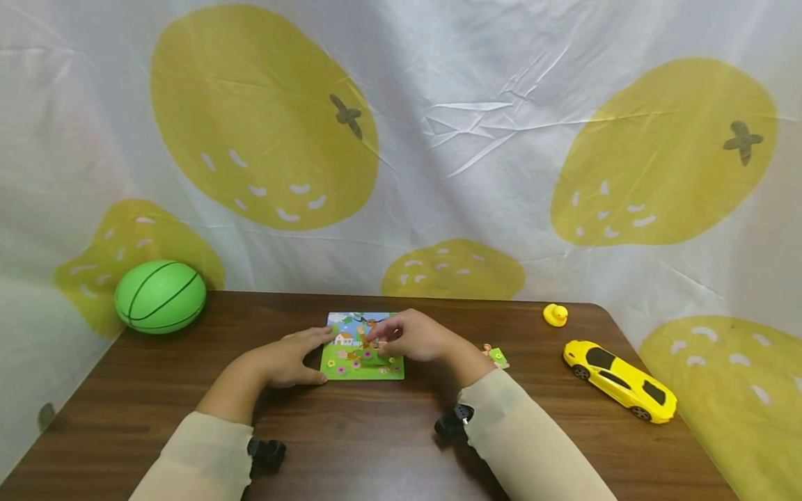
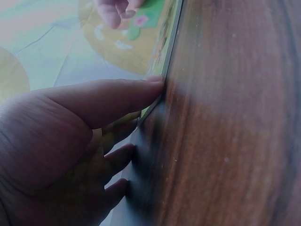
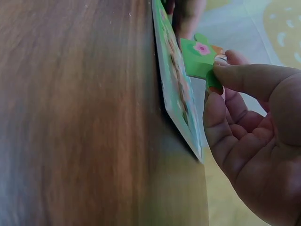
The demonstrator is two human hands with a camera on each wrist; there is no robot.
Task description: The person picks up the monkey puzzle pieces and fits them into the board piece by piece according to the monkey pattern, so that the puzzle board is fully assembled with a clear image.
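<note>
A square jigsaw puzzle board (image 1: 335,372) with a house, sky and flowers on it lies flat near the table's middle. My left hand (image 1: 289,359) rests along its left side, thumb and fingers fairly straight and touching the edge. Above the board's right part, my right hand (image 1: 418,337) pinches a green puzzle piece (image 3: 194,62) with a pink flower between thumb and fingers. In the right wrist view that piece is tilted over the board's face. Another puzzle piece (image 1: 498,358) lies on the table, beyond my right forearm.
On the wooden table (image 1: 357,438), a green ball (image 1: 160,297) sits at the back left. A yellow rubber duck (image 1: 555,315) and a yellow toy car (image 1: 620,381) stand to the right. A lemon-print curtain (image 1: 464,160) hangs behind.
</note>
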